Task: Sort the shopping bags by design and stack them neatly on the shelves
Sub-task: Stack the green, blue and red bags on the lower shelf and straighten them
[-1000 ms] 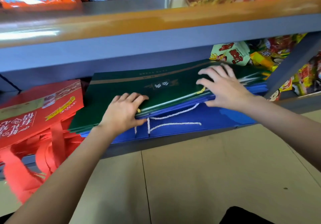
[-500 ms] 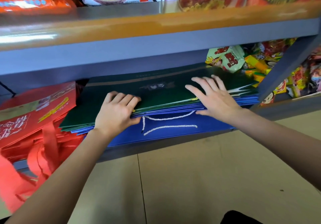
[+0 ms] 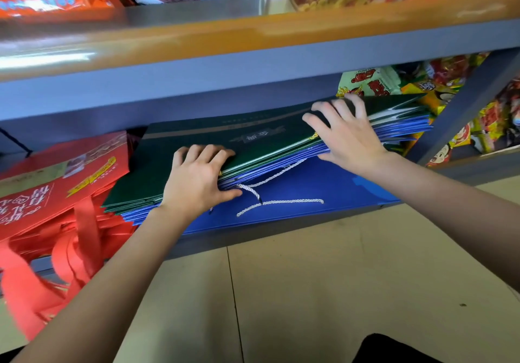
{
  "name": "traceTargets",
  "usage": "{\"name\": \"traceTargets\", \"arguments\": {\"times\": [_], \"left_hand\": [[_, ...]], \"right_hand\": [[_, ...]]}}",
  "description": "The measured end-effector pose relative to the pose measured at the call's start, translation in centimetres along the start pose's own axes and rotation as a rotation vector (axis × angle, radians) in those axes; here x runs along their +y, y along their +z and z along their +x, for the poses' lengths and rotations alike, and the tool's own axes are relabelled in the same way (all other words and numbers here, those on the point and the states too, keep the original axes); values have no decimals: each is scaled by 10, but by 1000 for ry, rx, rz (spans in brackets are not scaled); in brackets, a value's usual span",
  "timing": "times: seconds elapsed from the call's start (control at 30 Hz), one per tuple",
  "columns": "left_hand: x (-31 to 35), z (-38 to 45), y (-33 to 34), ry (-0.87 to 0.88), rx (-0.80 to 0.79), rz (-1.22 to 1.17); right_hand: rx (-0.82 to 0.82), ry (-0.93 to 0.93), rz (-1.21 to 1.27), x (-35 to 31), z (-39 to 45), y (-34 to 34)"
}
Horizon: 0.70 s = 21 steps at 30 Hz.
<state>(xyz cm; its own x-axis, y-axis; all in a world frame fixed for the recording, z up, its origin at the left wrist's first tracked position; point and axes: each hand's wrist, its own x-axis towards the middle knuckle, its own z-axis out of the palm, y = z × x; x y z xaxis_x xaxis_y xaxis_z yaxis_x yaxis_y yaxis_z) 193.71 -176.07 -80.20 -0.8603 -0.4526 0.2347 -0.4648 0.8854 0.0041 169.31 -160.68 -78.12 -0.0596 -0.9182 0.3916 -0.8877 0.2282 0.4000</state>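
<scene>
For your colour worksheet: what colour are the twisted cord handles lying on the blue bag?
White, clearest in the head view: white twisted cord handles on the blue bag.

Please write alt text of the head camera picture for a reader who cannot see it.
Two hands press on a flat stack of green bags lying on blue bags on a low shelf: the left hand grips the front edge, the right hand lies flat on top. Red bags lie to the left, snack packets behind right.
</scene>
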Motion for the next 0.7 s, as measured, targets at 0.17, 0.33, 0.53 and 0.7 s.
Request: {"name": "traceTargets", "arguments": {"times": [0.17, 0.33, 0.53, 0.7], "left_hand": [[-5, 8, -9, -44, -204, -82], [-10, 14, -15, -41, -135, -44], [6, -19, 31, 50, -147, 91], [-1, -21, 49, 96, -50, 86]], "right_hand": [[-34, -24, 17, 10, 16, -7], [-59, 23, 68, 7, 9, -9], [-221, -81, 35, -27, -47, 18], [-286, -127, 69, -26, -49, 29]]}}
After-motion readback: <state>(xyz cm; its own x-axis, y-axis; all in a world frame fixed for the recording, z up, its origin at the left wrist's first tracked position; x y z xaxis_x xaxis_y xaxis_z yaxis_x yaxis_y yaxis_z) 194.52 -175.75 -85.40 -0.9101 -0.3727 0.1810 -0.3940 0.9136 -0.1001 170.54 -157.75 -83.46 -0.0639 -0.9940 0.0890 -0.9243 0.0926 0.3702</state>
